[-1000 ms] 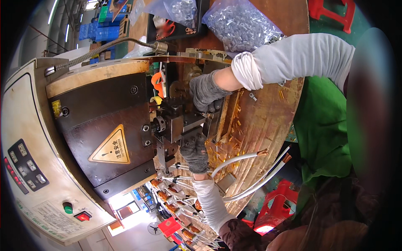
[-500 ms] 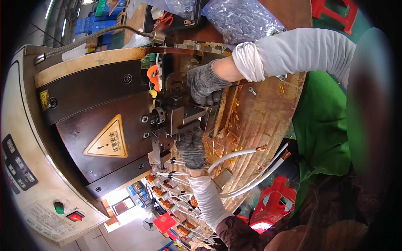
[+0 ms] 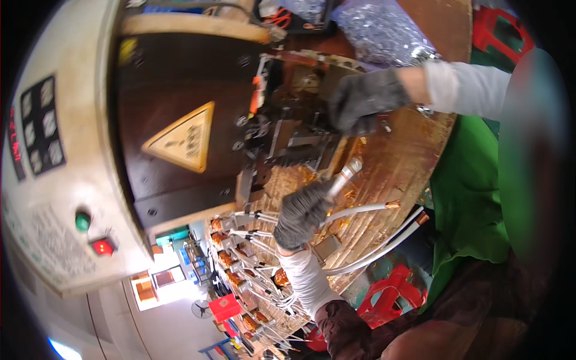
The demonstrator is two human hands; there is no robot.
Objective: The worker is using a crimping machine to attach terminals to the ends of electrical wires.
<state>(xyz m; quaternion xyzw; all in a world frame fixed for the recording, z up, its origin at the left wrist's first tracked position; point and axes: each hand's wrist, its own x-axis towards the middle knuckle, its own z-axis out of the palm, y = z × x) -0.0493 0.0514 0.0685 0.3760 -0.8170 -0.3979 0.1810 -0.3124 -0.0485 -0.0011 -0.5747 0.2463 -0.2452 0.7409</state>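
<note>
My left hand point(image 3: 300, 215), in a dark grey glove, is closed around a white cable whose silver metal-sleeved end point(image 3: 344, 177) sticks up out of the fist, just below the machine's black tooling point(image 3: 294, 135). My right hand point(image 3: 362, 101), also gloved, comes in from the right. It rests on the upper right of that tooling with its fingers curled, and what lies under them is hidden. Both wear white sleeves.
The machine has a brown front with a yellow warning triangle point(image 3: 180, 137) and a beige panel with green point(image 3: 83, 221) and red point(image 3: 102, 246) buttons. White cables with copper ends point(image 3: 391, 205) lie on the round wooden table point(image 3: 414, 150). A bag of silver parts point(image 3: 384, 33) lies behind, wired copper coils point(image 3: 237, 255) below, red stools point(image 3: 390, 294) nearby.
My left hand has drawn the cable's sleeved end back out of the tooling, down and to the right. My right hand has shifted slightly right. The view has moved closer to the machine.
</note>
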